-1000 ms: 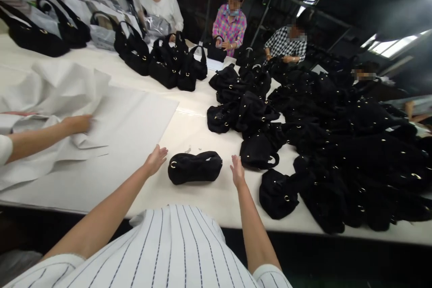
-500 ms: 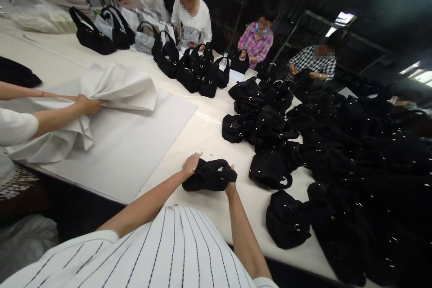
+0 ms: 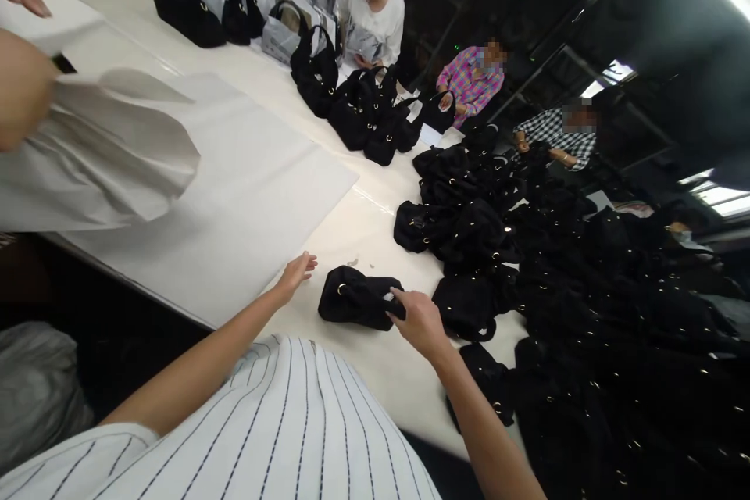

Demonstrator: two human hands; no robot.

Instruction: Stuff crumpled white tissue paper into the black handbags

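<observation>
In front of me on the pale tabletop (image 3: 328, 355) lies a small black handbag (image 3: 355, 301) with a gold ring near its left end. My right hand (image 3: 419, 320) grips the bag's right end, thumb and fingers pinched on the black cloth by the strap. My left hand (image 3: 298, 275) is off the bag, just to its left, with fingers stretched out and nothing in them. A bit of white shows at the bag's opening near my right fingers.
A heap of black handbags (image 3: 591, 312) covers the right side. More black bags (image 3: 357, 109) stand at the back. On the left, a co-worker's arm (image 3: 23, 90) is beside crumpled white sheeting (image 3: 111, 148). Several people work across the table. A grey bundle (image 3: 41, 406) sits below the table edge.
My left hand has let go of the bag and moved left. My right hand has shifted over the bag's right end. The co-worker at left has moved, with the sheeting. My view has turned.
</observation>
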